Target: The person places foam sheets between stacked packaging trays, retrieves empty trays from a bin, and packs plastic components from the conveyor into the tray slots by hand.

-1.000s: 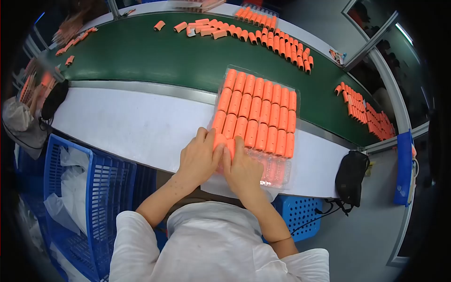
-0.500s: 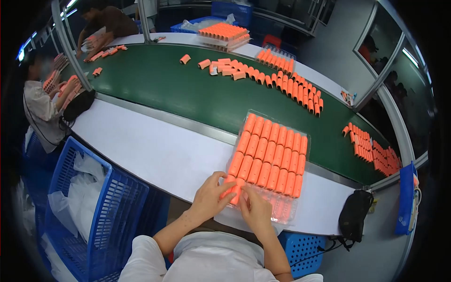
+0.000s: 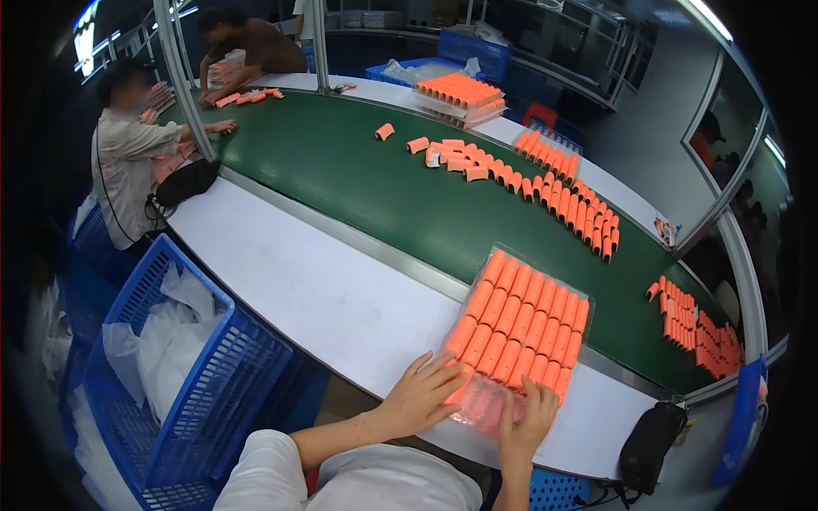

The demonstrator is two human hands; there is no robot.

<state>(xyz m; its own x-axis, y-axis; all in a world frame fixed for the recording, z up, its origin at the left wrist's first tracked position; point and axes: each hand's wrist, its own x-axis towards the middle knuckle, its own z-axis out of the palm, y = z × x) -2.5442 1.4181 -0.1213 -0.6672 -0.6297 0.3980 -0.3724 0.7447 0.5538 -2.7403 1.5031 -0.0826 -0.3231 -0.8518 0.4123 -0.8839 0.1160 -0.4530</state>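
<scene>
A clear plastic tray [image 3: 479, 417] packed with rows of orange half-tube pieces [image 3: 518, 317] lies in front of me, spanning the white ledge and the green belt. My left hand [image 3: 419, 397] is at its near left corner, fingers stretched out over an orange piece [image 3: 461, 385] in the front row. My right hand [image 3: 527, 422] is at the near right part, fingers apart, fingertips by the ends of the filled rows. Between both hands, transparent tray slots show without orange pieces. Whether either hand presses on a piece is hard to see.
Loose orange pieces [image 3: 562, 201] lie along the green belt [image 3: 341, 183], with more pieces [image 3: 694, 328] at the right. Stacked filled trays [image 3: 460, 95] stand across it. A blue crate [image 3: 217, 400] with plastic bags is at my left. A co-worker [image 3: 128, 162] sits beyond a metal post.
My right hand has moved right, away from my left hand. My left fingers have spread flatter over the front corner. The view has shifted, and the co-worker's arm now reaches over the belt.
</scene>
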